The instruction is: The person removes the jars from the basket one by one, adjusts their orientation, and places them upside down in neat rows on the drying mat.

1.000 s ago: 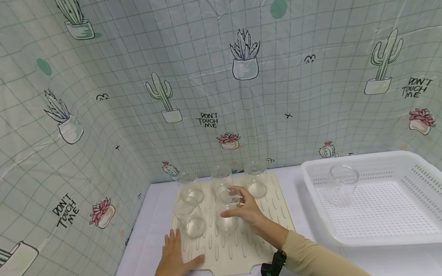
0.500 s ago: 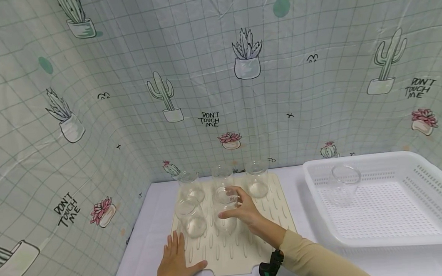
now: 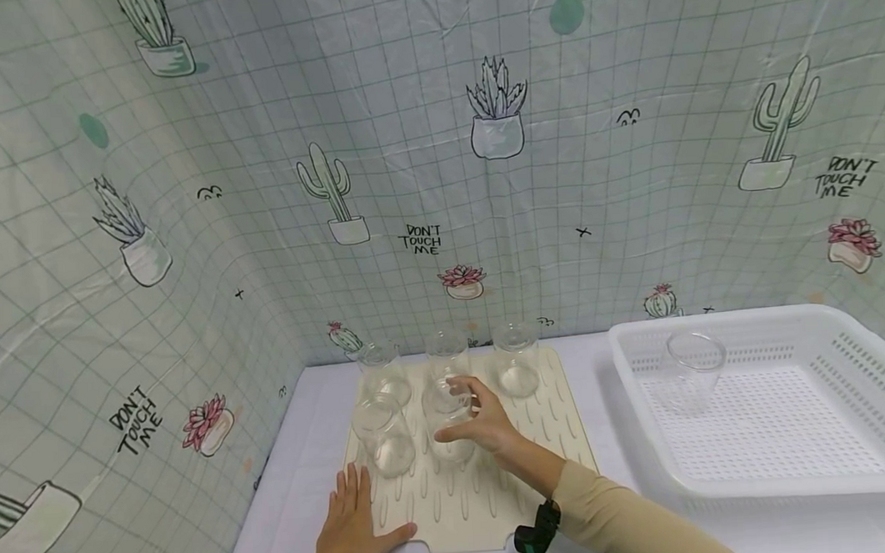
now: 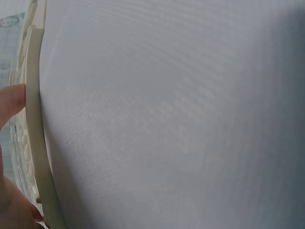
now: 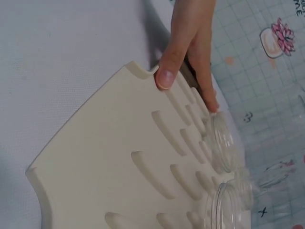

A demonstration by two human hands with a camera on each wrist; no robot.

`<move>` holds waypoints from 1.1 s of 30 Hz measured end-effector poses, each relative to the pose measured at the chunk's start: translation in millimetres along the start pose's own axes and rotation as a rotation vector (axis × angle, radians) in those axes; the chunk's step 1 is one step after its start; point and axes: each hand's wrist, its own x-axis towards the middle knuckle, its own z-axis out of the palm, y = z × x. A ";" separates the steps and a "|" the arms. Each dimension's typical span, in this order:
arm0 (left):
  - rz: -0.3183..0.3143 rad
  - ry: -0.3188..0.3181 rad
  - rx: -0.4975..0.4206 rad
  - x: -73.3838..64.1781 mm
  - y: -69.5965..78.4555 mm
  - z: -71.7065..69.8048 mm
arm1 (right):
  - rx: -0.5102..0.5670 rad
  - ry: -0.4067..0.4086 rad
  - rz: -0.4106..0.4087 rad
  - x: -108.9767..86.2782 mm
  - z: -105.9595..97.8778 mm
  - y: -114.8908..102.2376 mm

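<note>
A cream ridged draining mat (image 3: 463, 530) lies on the table with several clear glasses standing on it. With curled thumb and fingers, my right hand (image 3: 495, 428) grips the middle glass (image 3: 444, 417) of the front row, low over the mat. To its left stands another glass (image 3: 381, 434), upright. Behind are a back left glass (image 3: 382, 376), a back middle glass (image 3: 446, 351) and a back right glass (image 3: 516, 360). My left hand (image 3: 350, 523) rests with straight, spread fingers on the mat's front left corner; its thumb (image 5: 167, 69) presses the edge in the right wrist view.
At the right stands a white perforated basket (image 3: 791, 484), with one clear glass (image 3: 694, 372) upright in its left part. A printed cactus curtain (image 3: 530, 222) hangs close behind the mat and along the left side. The table cloth (image 3: 617, 451) is white.
My right hand and the glass it holds have shifted slightly left over the mat. The left hand stays at the mat's corner, and the other glasses have not moved.
</note>
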 end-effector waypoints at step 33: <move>-0.006 0.012 0.029 4.1 -3.1 4.5 | -0.021 -0.093 -0.047 6.6 -23.3 -31.7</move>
